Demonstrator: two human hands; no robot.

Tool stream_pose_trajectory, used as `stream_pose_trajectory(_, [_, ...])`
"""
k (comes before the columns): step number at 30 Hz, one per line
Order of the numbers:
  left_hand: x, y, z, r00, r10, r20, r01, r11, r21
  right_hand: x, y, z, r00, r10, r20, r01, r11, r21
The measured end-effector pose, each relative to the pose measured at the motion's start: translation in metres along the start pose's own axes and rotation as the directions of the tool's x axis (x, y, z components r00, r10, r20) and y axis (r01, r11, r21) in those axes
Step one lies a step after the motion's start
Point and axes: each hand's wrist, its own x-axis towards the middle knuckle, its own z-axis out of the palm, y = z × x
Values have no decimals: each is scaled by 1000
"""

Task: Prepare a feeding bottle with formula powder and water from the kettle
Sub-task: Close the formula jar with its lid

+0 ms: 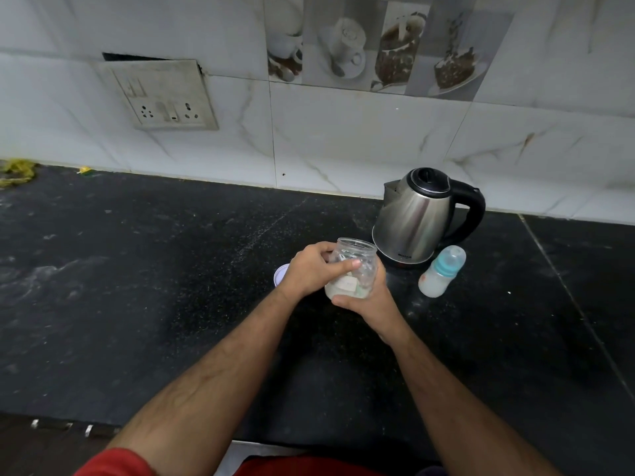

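A clear plastic jar (pixel 357 255) with white formula powder at its bottom is held over the black counter, its mouth uncovered. My left hand (pixel 311 273) wraps its left side, thumb across the front. My right hand (pixel 372 304) cups it from below and the right. The jar's white lid (pixel 280 273) lies on the counter just behind my left hand, mostly hidden. A steel kettle (pixel 417 221) with a black handle stands behind the jar, lid down. To the right, a feeding bottle (pixel 441 271) with a teal collar and clear cap stands on the counter, whitish liquid inside.
The black stone counter (pixel 171 286) runs left to right, with its front edge near the bottom of the view. A marbled tile wall backs it, with a switch and socket plate (pixel 165 97) at upper left. Yellow scraps (pixel 17 171) lie at the far left.
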Motion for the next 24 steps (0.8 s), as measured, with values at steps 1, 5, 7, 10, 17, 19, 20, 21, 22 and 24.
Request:
stream_pose_trajectory(1, [-1, 0, -2, 1000, -4, 30, 5, 999, -38, -1, 1, -1, 1000, 9, -16, -9, 1000, 16])
stream_pose_trajectory(5, [-6, -6, -18, 998, -59, 16, 60, 987, -150, -6, 0, -4, 991, 107, -82, -101, 992, 81])
stream_pose_trajectory(7, [-1, -23, -28, 987, -84, -139, 73, 994, -82, -6, 0, -8, 983, 140, -117, -127, 986, 111])
stream_pose_trajectory(10, [6, -51, -42, 959, -120, -256, 148, 985, 93, -8, 0, -14, 978, 155, -139, -135, 981, 138])
stream_pose_trajectory(17, [15, -78, -40, 989, -144, -45, 138, 736, 663, -14, -6, -22, 979, 150, -141, -128, 980, 153])
stream_pose_trajectory(19, [16, -80, -37, 986, -161, -47, 148, 702, 697, -17, -7, -24, 980, 143, -141, -121, 980, 156])
stream_pose_trajectory(20, [17, -81, -36, 985, -161, -58, 154, 695, 703, -18, -8, -25, 980, 141, -141, -118, 981, 157])
stream_pose_trajectory(21, [17, -81, -35, 986, -152, -70, 156, 691, 706, -19, -10, -25, 981, 137, -140, -115, 981, 159])
stream_pose_trajectory(22, [18, -81, -33, 988, -134, -80, 151, 691, 707, -20, -11, -26, 981, 136, -139, -113, 981, 159])
stream_pose_trajectory(24, [19, -76, -27, 990, -88, -111, 139, 731, 668, -23, -13, -29, 982, 132, -135, -111, 982, 155])
